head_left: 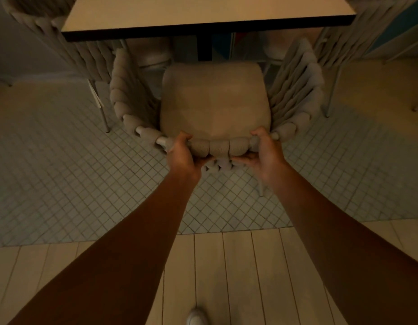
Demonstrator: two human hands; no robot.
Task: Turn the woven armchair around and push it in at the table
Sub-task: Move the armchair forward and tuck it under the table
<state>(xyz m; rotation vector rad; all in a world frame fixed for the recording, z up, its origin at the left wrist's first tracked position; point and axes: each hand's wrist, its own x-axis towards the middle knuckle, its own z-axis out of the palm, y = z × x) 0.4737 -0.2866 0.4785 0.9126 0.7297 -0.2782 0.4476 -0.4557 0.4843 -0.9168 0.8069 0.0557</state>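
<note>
Left hand [183, 156] and right hand [265, 151] both clenched around top rail of grey woven rope-wrapped armchair [215, 102], thumbs under, fingers over. Armchair facing pale rectangular dark-edged counter [203, 12], seat cushion front just short of counter edge, not yet pushed in. Risk judged: armrests striking counter edge or dark centre pedestal [204, 48] if driven off-line; legs snagging on small-tiled floor [62, 172] joints. Matching woven chairs at far left [51, 31] and far right [358, 31] flanking closely, narrowing entry gap.
</note>
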